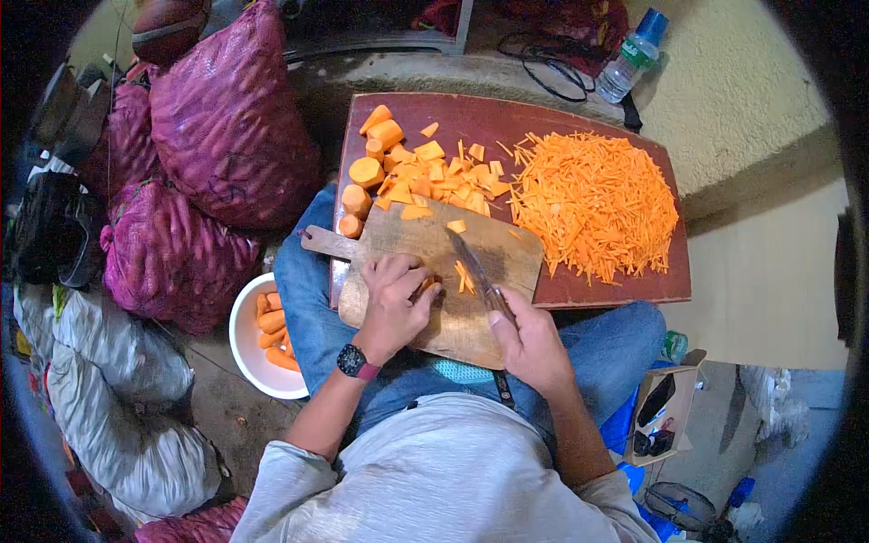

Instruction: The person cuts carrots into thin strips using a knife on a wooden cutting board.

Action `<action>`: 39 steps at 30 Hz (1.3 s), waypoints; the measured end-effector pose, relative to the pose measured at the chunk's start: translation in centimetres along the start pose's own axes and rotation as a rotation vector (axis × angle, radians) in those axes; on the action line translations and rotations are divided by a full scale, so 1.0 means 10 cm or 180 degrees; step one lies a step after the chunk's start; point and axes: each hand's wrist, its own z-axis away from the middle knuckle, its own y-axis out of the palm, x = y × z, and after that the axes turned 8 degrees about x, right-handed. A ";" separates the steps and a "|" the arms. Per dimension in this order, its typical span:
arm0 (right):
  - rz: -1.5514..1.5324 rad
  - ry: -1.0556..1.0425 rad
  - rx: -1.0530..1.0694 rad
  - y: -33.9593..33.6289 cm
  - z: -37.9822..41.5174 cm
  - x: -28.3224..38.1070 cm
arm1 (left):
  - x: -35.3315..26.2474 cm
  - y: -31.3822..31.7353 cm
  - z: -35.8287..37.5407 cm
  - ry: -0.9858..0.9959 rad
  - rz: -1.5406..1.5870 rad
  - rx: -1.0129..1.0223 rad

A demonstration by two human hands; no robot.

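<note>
My left hand point(396, 299) rests on the wooden cutting board point(389, 237), its fingers curled over a small piece of carrot that shows at the fingertips. In my right hand point(532, 346) is the handle of a knife point(474, 264), whose blade points up and left over the board. A few thin carrot strips point(464, 277) lie between the blade and my left hand. Cut carrot chunks and slices point(434, 174) lie beyond the board on the red tabletop point(597, 291). To their right rises a large heap of shredded carrot point(593, 204).
A white basin point(243, 339) of carrots stands left of my leg. Purple mesh sacks point(226, 118) and white sacks point(127, 425) fill the left side. A water bottle point(632, 56) lies on the ledge at back right, and a cardboard box point(665, 407) sits at lower right.
</note>
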 end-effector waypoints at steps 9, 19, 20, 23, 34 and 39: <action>-0.0106 -0.0283 -0.0204 0.14 0.11 -0.16 | -0.18 0.20 -0.11 0.0324 -0.0491 0.0342; -0.0034 -0.0379 -0.0329 0.21 0.16 -0.24 | -0.18 0.18 -0.09 0.0289 -0.0244 0.0098; -0.0036 -0.0382 -0.0332 0.21 0.16 -0.24 | -0.18 0.14 -0.09 0.0136 -0.0202 0.0109; -0.0149 -0.0205 -0.0320 0.19 0.17 -0.24 | -0.07 0.03 -0.05 0.0005 -0.0214 0.0101; -0.0268 0.0369 -0.0737 -0.60 0.11 -0.55 | 0.10 -0.26 0.03 0.0065 -0.0176 0.0692; -0.0045 -0.0429 -0.0432 -0.21 0.16 -0.38 | 0.16 -0.11 0.04 0.0245 -0.0110 0.0558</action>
